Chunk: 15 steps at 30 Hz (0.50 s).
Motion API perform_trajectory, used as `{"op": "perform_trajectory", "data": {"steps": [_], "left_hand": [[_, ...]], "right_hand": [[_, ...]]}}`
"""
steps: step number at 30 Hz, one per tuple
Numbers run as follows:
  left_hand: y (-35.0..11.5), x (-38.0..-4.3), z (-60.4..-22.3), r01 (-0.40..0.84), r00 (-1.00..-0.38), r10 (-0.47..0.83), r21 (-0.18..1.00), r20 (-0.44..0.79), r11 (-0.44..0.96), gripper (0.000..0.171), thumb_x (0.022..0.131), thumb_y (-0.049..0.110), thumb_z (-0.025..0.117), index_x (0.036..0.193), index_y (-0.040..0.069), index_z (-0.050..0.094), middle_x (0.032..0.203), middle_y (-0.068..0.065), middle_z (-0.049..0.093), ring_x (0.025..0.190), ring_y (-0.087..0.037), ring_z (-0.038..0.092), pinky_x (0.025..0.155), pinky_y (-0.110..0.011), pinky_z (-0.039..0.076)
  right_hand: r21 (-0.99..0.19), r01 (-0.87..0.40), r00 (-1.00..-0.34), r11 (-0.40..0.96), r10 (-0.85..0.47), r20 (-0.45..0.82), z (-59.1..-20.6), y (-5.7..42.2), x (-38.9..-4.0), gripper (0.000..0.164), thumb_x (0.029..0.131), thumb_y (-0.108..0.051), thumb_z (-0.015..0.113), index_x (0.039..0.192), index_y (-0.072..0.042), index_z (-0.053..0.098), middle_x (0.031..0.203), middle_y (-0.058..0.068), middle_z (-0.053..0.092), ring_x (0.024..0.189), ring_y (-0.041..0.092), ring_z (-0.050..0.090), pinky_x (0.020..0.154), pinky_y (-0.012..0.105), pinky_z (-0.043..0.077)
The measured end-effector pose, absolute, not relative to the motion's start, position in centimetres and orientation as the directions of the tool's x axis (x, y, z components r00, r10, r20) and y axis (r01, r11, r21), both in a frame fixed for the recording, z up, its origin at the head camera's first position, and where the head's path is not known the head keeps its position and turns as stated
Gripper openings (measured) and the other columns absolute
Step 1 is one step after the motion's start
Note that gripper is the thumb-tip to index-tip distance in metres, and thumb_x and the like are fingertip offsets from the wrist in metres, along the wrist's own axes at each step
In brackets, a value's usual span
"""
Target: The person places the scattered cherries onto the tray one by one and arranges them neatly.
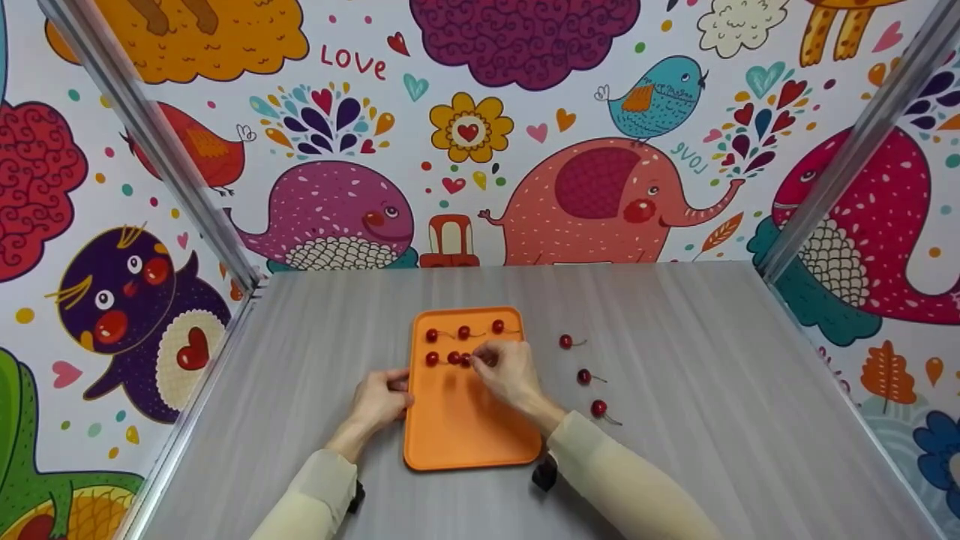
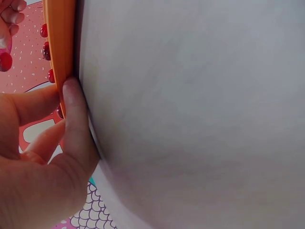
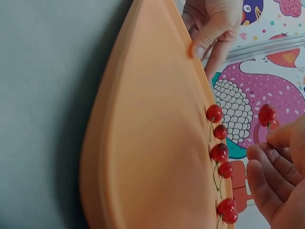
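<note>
An orange tray [image 1: 472, 439] lies on the table. My left hand [image 1: 381, 397] grips its left edge; in the right wrist view the thumb [image 3: 202, 47] presses on the rim. Over the tray, my right hand [image 1: 514, 375] pinches a red cherry by its stem. That held cherry [image 3: 267, 115] hangs above the tray in the right wrist view. Several cherries with stems rest on the tray: three in the far row, including a middle cherry [image 1: 463, 331], and two in a nearer row, with a cherry [image 1: 432, 359] at its left end.
Three more cherries lie on the table right of the tray: a far one [image 1: 566, 341], a middle one [image 1: 584, 376] and a near one [image 1: 598, 408]. A patterned wall [image 1: 457, 180] stands behind the grey table [image 1: 690, 360], and metal posts [image 1: 172, 150] rise at both sides.
</note>
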State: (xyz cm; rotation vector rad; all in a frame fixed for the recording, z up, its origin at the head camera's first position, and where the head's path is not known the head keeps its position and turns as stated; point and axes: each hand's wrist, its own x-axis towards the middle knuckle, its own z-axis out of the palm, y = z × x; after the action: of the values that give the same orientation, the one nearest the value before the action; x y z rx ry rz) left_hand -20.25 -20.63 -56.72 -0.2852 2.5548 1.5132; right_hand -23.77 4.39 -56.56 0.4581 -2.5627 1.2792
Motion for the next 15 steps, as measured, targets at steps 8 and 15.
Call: {"op": "perform_trajectory", "data": {"steps": [8,15], "left_hand": [[-20.7,-20.2,-56.8,-0.244,-0.969,-0.088,0.853,-0.23,0.461,0.06,0.088,-0.008,0.073,0.148,-0.005,0.07,0.109,-0.016,0.075,0.083,-0.017,0.072,0.072,-0.033,0.068],[-20.6,-20.4,-56.8,-0.253,-0.967,-0.089,0.849,-0.239,0.463,0.061,0.087,-0.008,0.074,0.148,-0.004,0.07,0.11,-0.016,0.074,0.085,-0.017,0.072,0.072,-0.032,0.068]], "right_hand": [[-0.679,-0.359,-0.93,0.64,-0.18,0.321,-57.1,2.6,-23.3,0.006,0.1,-0.014,0.084,0.096,-0.011,0.088,0.09,0.003,0.086,0.078,0.014,0.079,0.071,0.028,0.066],[-0.672,-0.334,-0.94,0.661,-0.183,0.288,-57.5,1.2,-23.0,0.007,0.099,-0.014,0.085,0.093,-0.011,0.087,0.088,0.003,0.086,0.076,0.011,0.077,0.071,0.028,0.066]]}}
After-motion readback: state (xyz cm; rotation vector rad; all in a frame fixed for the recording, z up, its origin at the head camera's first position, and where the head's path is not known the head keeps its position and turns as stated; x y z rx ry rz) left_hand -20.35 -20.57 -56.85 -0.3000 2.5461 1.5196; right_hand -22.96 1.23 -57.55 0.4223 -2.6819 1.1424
